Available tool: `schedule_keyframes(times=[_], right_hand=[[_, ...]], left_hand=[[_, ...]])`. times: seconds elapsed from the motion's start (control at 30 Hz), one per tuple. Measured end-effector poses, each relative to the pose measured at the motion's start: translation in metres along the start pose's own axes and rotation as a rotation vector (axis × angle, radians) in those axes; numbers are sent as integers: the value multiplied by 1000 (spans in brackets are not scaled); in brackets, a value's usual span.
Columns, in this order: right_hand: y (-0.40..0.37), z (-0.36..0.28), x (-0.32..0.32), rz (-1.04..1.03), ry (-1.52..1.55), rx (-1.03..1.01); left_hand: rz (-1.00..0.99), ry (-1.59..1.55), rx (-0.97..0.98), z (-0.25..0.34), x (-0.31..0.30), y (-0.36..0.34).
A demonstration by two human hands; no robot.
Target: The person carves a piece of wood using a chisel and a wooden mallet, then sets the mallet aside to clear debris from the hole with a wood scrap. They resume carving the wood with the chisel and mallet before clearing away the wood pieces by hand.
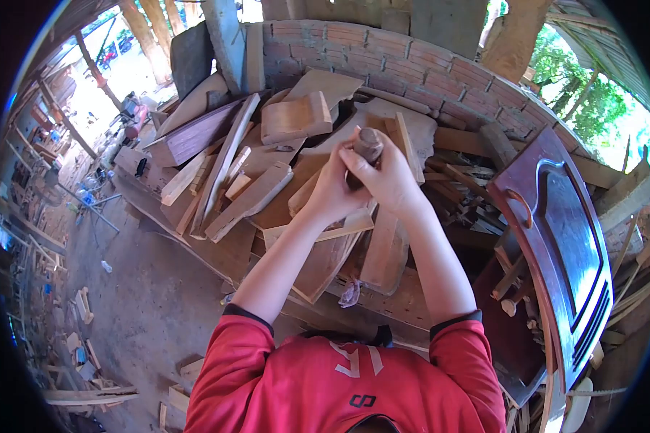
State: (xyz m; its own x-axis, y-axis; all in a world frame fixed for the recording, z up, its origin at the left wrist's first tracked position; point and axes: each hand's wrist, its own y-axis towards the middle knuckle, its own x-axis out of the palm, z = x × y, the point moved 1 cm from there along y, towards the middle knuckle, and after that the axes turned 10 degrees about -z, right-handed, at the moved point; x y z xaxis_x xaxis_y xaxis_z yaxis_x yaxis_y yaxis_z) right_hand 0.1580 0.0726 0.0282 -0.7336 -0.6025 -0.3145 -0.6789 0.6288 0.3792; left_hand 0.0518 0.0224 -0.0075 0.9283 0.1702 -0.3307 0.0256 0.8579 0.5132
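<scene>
Both hands meet in front of me, over the wood pile, around a brown round-ended piece (369, 143) that looks like wood. Its blunt top sticks up between the fingers, while most of its lower part is hidden by the hands. My left hand (332, 185) closes on it from the left, and my right hand (395, 179) wraps it from the right. Just beyond them lies a thick curved wood block (295, 117). A thin light strip of wood (409, 148) leans behind my right hand. Below the wrists are flat boards (386, 252).
Boards and offcuts (249, 202) cover the bench ahead. Behind them runs a low brick wall (383, 54). A dark varnished cabinet door (556, 238) with a curved handle stands at the right. Wood scraps (83, 307) lie on the floor (144, 289) at the left.
</scene>
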Motion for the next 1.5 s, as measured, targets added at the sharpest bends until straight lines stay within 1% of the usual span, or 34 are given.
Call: schedule_keyframes(times=[0.03,0.07,0.1,0.13,0.17,0.23,0.3,0.33,0.37,0.4,0.43,0.47,0.5,0.57,0.6,0.67,0.7,0.77,0.8,0.87,0.9,0.97,1.03,1.07,1.13,1.17,1.2,1.23,1.27,1.3,1.33,1.4,1.47,1.5], right_hand=[[-4,-4,-4,8,-10,3],[-9,-10,-8,-1,-155,60],[-12,-14,-12,-12,-298,116],[-16,-9,-18,-78,-308,89],[-22,-1,-24,-73,-313,88],[-39,18,-33,-117,-295,21],[-58,49,-34,-3,-33,143],[-69,71,-33,62,113,219],[-82,118,-35,75,-122,299],[-94,118,-29,65,-311,411],[-105,121,-23,60,-314,412],[-115,130,-17,62,-425,530],[-124,138,-12,65,-537,647],[-137,151,2,46,-454,762],[-140,152,7,46,-457,754],[-144,152,16,-75,-245,788],[-146,155,19,-72,-250,781],[-150,163,19,31,-113,752],[-153,166,18,35,-116,751],[-157,168,12,187,-370,824],[-157,167,7,189,-370,822],[-161,161,-8,340,-405,713],[-160,144,-29,347,-327,690],[-158,132,-39,374,-318,632],[-149,72,-54,463,-393,416],[-148,61,-66,484,-439,302],[-144,36,-74,486,-319,368],[-142,15,-79,494,-240,315],[-137,-9,-83,474,-170,188],[-135,-21,-86,446,-2,63],[-134,-42,-85,418,-2,82],[-132,-57,-84,391,-4,101],[-132,-58,-83,209,-533,25],[-133,-59,-83,211,-534,26]], left_hand=[[33,-53,-58,3,4,11],[67,-106,-118,5,8,15],[64,-113,-112,0,11,15],[13,-143,-128,-9,13,15],[-39,-170,-143,-15,14,15],[-5,-176,-133,-5,13,10],[40,-184,-123,-3,10,10],[51,-183,-70,-6,9,10],[63,-181,-20,-9,8,9],[69,-184,-20,-13,7,8],[66,-190,-82,-17,5,9],[63,-195,-143,-19,3,9],[67,-194,-142,-19,3,9],[100,-192,-187,-18,3,11],[105,-189,-180,-15,5,12],[167,-247,-14,-7,8,12],[169,-246,-5,-9,7,12],[128,-188,-54,-16,8,12],[154,-179,-38,-17,9,12],[140,-187,-47,-15,10,12],[128,-192,-59,-14,8,13],[123,-173,-64,-8,8,13],[115,-159,-65,-7,9,15],[98,-156,-80,-8,11,15],[75,-160,-100,-10,17,15],[62,-133,-94,-12,19,17],[51,-105,-88,-13,22,18],[49,-108,-91,-9,23,18],[21,-45,-109,-2,24,19],[-6,19,-125,3,25,20],[-79,-1,-202,3,27,21],[-103,9,-202,6,30,21],[-129,21,-204,3,36,20],[-126,5,-168,-2,39,20]])
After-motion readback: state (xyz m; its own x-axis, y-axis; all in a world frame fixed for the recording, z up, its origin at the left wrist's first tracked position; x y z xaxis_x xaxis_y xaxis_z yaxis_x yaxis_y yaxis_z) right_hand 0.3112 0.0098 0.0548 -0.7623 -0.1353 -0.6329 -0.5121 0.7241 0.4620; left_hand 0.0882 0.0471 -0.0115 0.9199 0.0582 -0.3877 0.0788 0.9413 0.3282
